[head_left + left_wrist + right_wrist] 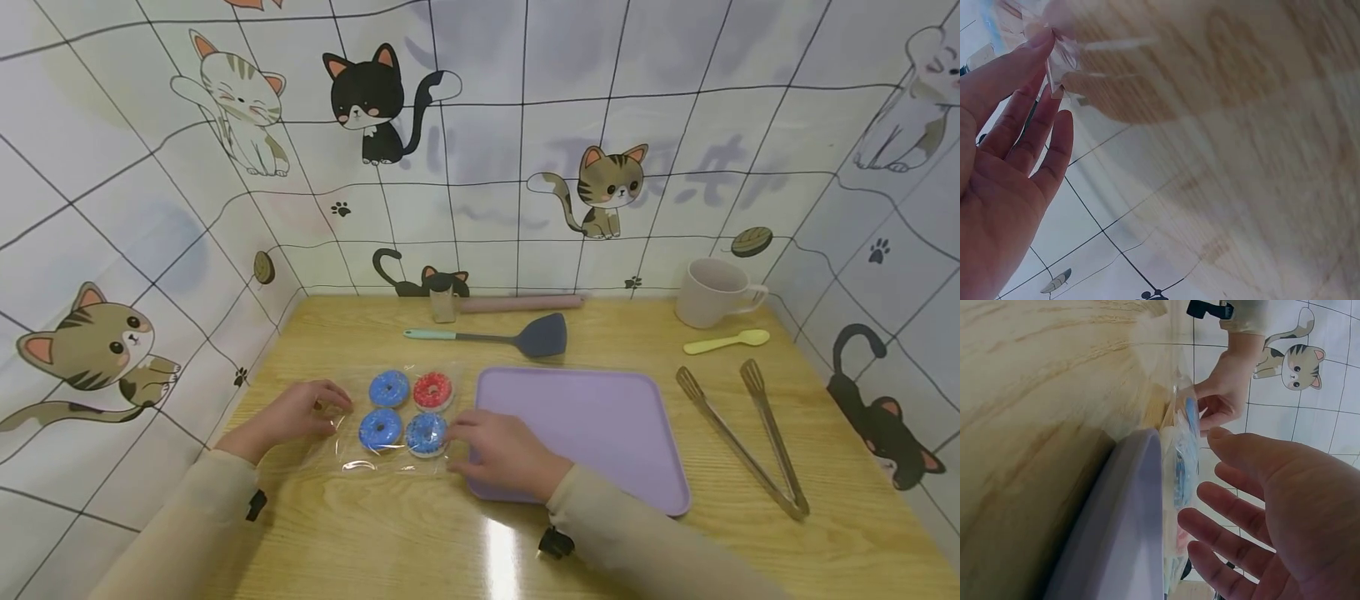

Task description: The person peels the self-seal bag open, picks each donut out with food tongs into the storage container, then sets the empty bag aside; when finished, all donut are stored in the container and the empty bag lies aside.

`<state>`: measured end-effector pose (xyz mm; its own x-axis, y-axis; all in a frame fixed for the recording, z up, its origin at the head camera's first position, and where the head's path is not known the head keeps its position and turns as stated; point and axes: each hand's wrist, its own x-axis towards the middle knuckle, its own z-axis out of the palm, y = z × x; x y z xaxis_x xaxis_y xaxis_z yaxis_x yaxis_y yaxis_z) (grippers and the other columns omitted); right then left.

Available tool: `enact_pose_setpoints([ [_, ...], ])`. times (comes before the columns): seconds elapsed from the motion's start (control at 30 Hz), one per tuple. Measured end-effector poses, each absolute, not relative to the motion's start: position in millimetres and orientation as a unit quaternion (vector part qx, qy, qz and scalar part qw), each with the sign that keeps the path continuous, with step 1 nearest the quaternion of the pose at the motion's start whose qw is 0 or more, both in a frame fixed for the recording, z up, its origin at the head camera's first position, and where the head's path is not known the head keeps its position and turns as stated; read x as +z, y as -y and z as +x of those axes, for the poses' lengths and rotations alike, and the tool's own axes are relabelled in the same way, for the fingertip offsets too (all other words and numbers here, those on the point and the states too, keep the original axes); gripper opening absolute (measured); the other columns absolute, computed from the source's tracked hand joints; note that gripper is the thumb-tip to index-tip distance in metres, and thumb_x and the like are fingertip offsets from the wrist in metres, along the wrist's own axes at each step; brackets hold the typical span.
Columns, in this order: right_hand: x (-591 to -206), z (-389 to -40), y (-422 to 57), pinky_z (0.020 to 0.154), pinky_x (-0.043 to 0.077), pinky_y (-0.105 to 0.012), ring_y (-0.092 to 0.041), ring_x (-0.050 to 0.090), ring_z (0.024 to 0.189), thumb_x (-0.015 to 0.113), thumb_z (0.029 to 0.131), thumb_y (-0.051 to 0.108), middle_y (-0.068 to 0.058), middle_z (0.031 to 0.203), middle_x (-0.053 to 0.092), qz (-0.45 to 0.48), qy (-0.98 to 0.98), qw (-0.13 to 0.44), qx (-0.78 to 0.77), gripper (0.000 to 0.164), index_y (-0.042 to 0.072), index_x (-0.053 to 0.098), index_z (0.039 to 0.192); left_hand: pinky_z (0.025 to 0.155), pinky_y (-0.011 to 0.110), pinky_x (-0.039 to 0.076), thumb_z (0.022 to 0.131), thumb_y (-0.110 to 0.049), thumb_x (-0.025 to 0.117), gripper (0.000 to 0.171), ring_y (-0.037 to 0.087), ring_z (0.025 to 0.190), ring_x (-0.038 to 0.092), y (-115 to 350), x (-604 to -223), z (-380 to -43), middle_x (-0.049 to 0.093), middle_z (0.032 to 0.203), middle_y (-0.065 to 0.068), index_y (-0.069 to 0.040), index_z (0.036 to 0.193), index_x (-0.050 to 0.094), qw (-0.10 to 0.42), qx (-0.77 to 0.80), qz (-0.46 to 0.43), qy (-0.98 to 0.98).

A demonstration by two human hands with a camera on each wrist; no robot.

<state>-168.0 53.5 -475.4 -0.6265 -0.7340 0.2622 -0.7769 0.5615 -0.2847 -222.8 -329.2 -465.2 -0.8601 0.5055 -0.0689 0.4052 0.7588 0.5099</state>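
A clear plastic bag [354,461] lies on the table, holding toy donuts: two plain blue ones [375,392], a speckled blue one [426,445] and a red one [422,393]. My left hand [302,408] pinches the bag's left edge; in the left wrist view the thumb [1013,69] presses the crinkled plastic against the fingers. At the bag's right side, my right hand [506,450] hovers over the left part of a purple tray [585,433]. Its fingers [1229,537] are spread, close to the bag, and nothing sits between them in the right wrist view.
Behind the tray lie a spatula [542,337] and a meat mallet [517,304]. To the right are spread metal tongs [738,446], a yellow spoon [723,342] and a beige mug [708,296]. Cat-patterned sheeting [487,142] walls the table at the back and sides.
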Motion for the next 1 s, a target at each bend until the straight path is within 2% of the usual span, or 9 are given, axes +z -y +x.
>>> enact_pose_setpoints([
  [0.23, -478, -166, -41, 0.090, 0.057, -0.027, -0.009, 0.067, 0.108, 0.078, 0.091, 0.044, 0.008, 0.119, 0.070, 0.439, 0.879, 0.051, 0.179, 0.033, 0.025, 0.076, 0.117, 0.092, 0.057, 0.056, 0.079, 0.005, 0.082, 0.033, 0.039, 0.114, 0.065, 329, -466, -223, 0.071, 0.120, 0.013, -0.006, 0.110, 0.079, 0.100, 0.249, 0.251, -0.930],
  [0.7, -479, -165, -28, 0.083, 0.055, -0.026, -0.007, 0.063, 0.101, 0.087, 0.080, 0.048, 0.010, 0.113, 0.065, 0.440, 0.885, 0.022, 0.153, 0.040, 0.030, 0.075, 0.114, 0.093, 0.055, 0.056, 0.079, 0.001, 0.085, 0.032, 0.036, 0.114, 0.064, 329, -467, -226, 0.069, 0.121, 0.010, -0.007, 0.110, 0.079, 0.103, 0.221, 0.256, -0.936],
  [1.0, -483, -167, -30, 0.079, 0.055, -0.024, -0.005, 0.063, 0.096, 0.082, 0.084, 0.033, 0.012, 0.109, 0.065, 0.440, 0.881, 0.036, 0.169, 0.026, 0.029, 0.077, 0.109, 0.094, 0.053, 0.055, 0.080, 0.000, 0.085, 0.032, 0.035, 0.114, 0.065, 331, -467, -227, 0.069, 0.121, 0.009, -0.007, 0.111, 0.079, 0.103, 0.218, 0.260, -0.935],
])
